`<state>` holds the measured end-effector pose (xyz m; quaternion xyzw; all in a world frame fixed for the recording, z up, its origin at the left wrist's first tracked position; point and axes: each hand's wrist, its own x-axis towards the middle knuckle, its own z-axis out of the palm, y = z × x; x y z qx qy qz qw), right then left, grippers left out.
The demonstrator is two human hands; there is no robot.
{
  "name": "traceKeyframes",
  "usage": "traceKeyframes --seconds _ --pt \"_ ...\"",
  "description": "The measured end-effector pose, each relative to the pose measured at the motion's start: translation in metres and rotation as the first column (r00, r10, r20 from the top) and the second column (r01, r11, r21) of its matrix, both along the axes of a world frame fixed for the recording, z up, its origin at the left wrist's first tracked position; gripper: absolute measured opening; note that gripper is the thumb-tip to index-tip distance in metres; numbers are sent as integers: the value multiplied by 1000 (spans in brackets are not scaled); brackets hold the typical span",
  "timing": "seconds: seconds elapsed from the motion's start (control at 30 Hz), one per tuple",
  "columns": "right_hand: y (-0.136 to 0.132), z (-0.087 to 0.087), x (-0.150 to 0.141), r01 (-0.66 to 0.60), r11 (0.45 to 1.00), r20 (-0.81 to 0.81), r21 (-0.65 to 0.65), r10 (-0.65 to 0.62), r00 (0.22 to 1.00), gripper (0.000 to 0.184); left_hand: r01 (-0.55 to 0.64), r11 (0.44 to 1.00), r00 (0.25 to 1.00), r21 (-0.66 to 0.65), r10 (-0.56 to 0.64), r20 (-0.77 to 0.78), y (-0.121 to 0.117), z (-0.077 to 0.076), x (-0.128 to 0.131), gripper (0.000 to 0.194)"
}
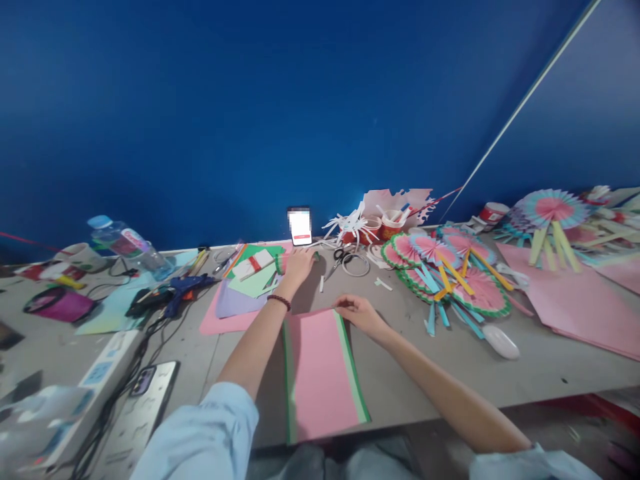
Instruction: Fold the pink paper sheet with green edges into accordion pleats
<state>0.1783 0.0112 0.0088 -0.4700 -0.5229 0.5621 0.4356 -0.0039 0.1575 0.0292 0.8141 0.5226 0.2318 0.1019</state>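
Note:
A pink paper sheet (pixel 320 373) with green strips along both long sides lies in front of me, its near end by the table edge. My right hand (pixel 361 315) is closed at its far right corner, thumb and fingers on the paper. My left hand (pixel 299 268) reaches past the sheet, fingers stretched toward the base of a lit phone (pixel 301 227) that leans upright against the blue wall. A small dark green item (pixel 316 256) is beside the left fingers; whether they touch it I cannot tell. Scissors (pixel 338 257) lie to the right of that hand.
Coloured papers (pixel 240 297) lie at left, near a blue glue gun (pixel 183 290) with its cable, a bottle (pixel 130 243), a power strip (pixel 95 387) and another phone (pixel 143 413). Rightward are pleated paper fans (pixel 480 287), a white mouse (pixel 501 342), paper cups (pixel 391 225) and pink sheets (pixel 570 300).

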Motion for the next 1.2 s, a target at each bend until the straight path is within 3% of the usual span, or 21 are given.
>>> traceKeyframes --seconds 0.1,0.2,0.3,0.37,0.47,0.6,0.73,0.9,1.2 --pt "2 -3 1 2 1000 -1 -8 -2 1000 21 21 998 992 -59 -13 125 -16 4 -1 24" --pt "6 -7 2 7 1000 14 13 -7 1000 23 140 970 968 -199 -91 236 -45 10 -5 31" --pt "8 -9 2 27 998 37 61 -30 999 22 310 881 933 -357 -210 291 -78 16 -12 47" --pt "8 -9 3 36 995 51 90 -41 998 22 389 750 903 -534 -195 384 -94 18 -16 54" --pt "6 -6 4 39 992 68 124 -47 997 21 422 682 883 -597 -158 443 -107 19 -19 55" --pt "3 -1 5 43 994 51 97 -48 998 24 392 721 868 -571 -84 490 -109 15 -14 50" --pt "3 -1 4 73 997 -4 27 -73 997 40 323 778 867 -539 -15 498 -115 13 -7 49" --pt "4 -5 1 75 997 66 16 -76 995 47 262 839 874 -477 4 487 -122 15 -5 46" --pt "2 -2 2 115 990 136 85 -126 983 39 294 818 843 -495 22 537 -126 21 0 43"
